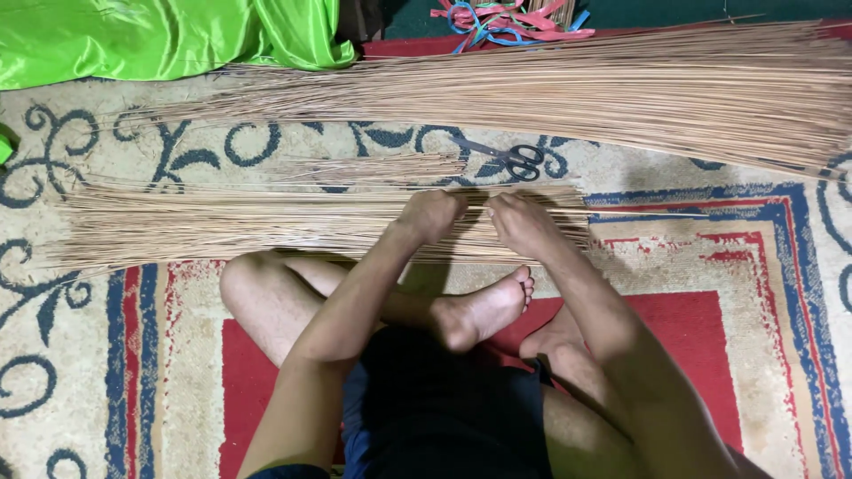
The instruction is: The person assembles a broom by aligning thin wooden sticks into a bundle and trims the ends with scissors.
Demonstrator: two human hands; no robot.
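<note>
A flat bundle of thin tan sticks (pixel 222 222) lies across the patterned carpet in front of my crossed legs. My left hand (pixel 432 214) and my right hand (pixel 519 222) both rest on the sticks near the bundle's right end, fingers curled down into them, a small gap between the two hands. Whether either hand grips sticks or only presses on them I cannot tell. A small loose bunch of sticks (pixel 373 167) lies just beyond.
A much larger sheaf of sticks (pixel 621 89) stretches along the far side. Black scissors (pixel 515 160) lie between the sheaves. Green shiny fabric (pixel 160 35) sits far left; coloured plastic strips (pixel 506 22) at the top. My bare feet (pixel 488 310) are close below the hands.
</note>
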